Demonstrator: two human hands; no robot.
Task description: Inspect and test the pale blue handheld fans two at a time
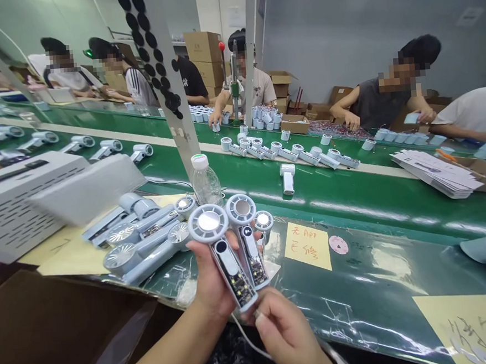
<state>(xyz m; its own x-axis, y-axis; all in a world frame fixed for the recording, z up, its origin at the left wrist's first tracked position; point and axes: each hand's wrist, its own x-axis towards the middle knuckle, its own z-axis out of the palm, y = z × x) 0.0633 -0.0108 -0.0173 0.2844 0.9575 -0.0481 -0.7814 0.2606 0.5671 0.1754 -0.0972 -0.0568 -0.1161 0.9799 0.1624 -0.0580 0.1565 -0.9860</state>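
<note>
Fan one (232, 271) and fan two (253, 253) were grasped by the left hand (211, 281), above the tabletop (371, 289). The right hand (289, 331) was curled at the lower end of fan one; whether it gripped the white cable (250, 343) could not be determined. A yellow note (308, 245), beside a pink sticker (338, 245), read "无 APP 已修" in red. A second note's (471, 318) handwriting was unclear. A black shirt (194, 77) bore "NY".

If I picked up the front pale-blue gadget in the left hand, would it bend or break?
The front gadget would probably feel stiff, since it looks like hard plastic. It could be fragile: a circuit board shows on its handle. Its round head is wider than the slim handle, so it may feel top-heavy.
</note>
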